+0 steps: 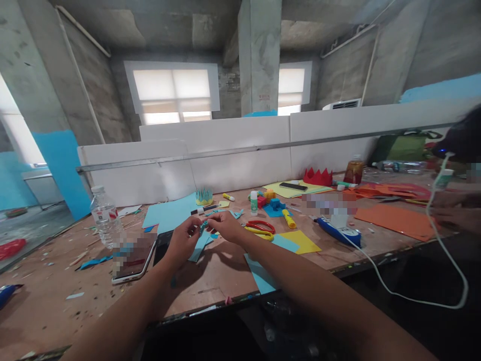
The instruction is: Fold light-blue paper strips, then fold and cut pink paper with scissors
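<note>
Near the middle of the table, my left hand point(187, 234) and my right hand point(224, 223) meet over a small light-blue piece of paper point(203, 227). Fingertips of both hands pinch it, and its exact shape is partly hidden by them. Light-blue paper sheets point(165, 208) lie behind and beneath the hands. Just beyond stands a small light-blue paper crown point(204, 196) with a yellowish base. Scissors with red and yellow handles point(262, 228) rest right of my right hand. A dark phone point(163, 245) lies beside my left wrist.
A water bottle point(105, 215) and a white-edged phone point(133, 260) occupy the left. Glue sticks point(254, 203), blue paper shapes point(276, 205), a red paper crown point(317, 176) and orange sheets point(394, 220) spread rightward. A white cable point(391, 293) hangs past the table edge; another person sits far right.
</note>
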### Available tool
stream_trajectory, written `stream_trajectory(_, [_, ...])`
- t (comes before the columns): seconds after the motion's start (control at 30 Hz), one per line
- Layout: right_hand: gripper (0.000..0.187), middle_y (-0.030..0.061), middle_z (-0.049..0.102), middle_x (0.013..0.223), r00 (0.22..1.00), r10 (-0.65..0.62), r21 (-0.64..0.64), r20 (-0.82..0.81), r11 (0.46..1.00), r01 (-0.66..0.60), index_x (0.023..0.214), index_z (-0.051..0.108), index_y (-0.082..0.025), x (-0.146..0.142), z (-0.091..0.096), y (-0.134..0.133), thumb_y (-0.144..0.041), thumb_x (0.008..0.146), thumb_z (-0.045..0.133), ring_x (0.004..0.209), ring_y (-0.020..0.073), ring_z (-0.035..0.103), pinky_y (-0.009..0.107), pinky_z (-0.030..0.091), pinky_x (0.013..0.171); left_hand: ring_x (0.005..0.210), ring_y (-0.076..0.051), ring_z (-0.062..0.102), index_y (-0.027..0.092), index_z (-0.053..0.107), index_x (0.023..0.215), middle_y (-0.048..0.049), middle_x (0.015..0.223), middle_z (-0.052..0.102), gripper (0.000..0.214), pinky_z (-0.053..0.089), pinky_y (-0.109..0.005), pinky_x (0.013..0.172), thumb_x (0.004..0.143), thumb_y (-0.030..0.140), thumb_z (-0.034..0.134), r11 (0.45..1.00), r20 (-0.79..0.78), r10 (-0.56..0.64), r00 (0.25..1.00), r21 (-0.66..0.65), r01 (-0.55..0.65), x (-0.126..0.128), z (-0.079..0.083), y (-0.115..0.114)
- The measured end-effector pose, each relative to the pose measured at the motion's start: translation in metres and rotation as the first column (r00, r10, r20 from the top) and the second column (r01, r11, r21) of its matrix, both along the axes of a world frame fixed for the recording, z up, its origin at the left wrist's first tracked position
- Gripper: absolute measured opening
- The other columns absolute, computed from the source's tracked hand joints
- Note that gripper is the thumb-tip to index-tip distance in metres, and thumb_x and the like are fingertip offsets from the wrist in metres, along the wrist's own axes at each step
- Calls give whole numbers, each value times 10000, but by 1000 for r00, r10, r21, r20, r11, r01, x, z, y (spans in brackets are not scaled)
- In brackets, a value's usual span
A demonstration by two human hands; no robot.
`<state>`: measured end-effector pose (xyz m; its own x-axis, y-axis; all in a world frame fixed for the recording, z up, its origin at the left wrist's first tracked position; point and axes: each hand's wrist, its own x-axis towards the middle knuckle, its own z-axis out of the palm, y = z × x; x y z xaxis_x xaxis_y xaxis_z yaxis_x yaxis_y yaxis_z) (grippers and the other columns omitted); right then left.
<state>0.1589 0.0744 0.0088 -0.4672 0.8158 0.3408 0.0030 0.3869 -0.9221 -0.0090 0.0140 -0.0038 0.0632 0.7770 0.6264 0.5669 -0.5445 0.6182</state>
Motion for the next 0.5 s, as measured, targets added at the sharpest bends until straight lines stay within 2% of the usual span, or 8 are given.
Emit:
stream_trajectory(0.13, [155, -4, 676, 679, 999, -39, -8, -34, 999, 38, 864, 727, -149, -1, -2, 2, -118, 747, 630, 607, 114, 633, 232, 549, 599, 711, -158, 598, 235, 624, 949, 10, 826, 666, 139, 452, -284, 709, 830, 202, 562, 999, -90, -39, 995, 1, 39, 5, 0, -4])
stream_trajectory(0.3, [216, -9, 674, 688, 998, -34, -22, -52, 999, 33, 916, 716, -151, -1, 1, -1, -94, 721, 643, 608, 112, 630, 228, 547, 589, 812, -195, 646, 232, 621, 965, -35, 945, 698, 146, 475, -334, 781, 869, 215, 512, 1000, -98, 14, 995, 15, -13, 5, -4, -1])
stream_trajectory(0.5, [193, 18, 721, 731, 1000, 18, -57, -25, 998, -19, 879, 745, -156, 1, 3, -6, -139, 698, 679, 677, 138, 662, 249, 540, 641, 742, -199, 670, 237, 626, 934, -9, 797, 710, 159, 488, -325, 721, 861, 191, 493, 1000, -82, 25, 996, -13, -26, -1, -5, 3])
